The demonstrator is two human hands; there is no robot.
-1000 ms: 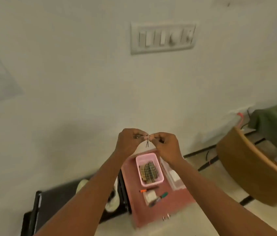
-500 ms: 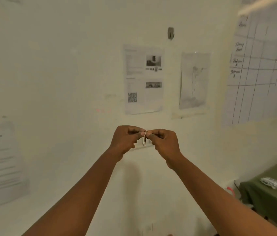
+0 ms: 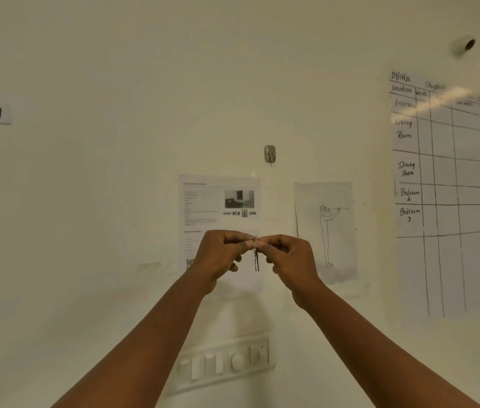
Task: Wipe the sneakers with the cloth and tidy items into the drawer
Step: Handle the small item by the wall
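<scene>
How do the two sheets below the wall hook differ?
The printed sheet has text lines and a dark photo; the sketch sheet has only a line-drawn standing figure. The printed sheet hangs left of the hook, the sketch sheet right. The printed sheet looks wider than the sketch sheet. Both are pale paper flat on the wall.

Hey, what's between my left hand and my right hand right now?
In the head view, a small thin metal item, maybe a key, hangs between the left hand and right hand; both pinch its top.
</scene>
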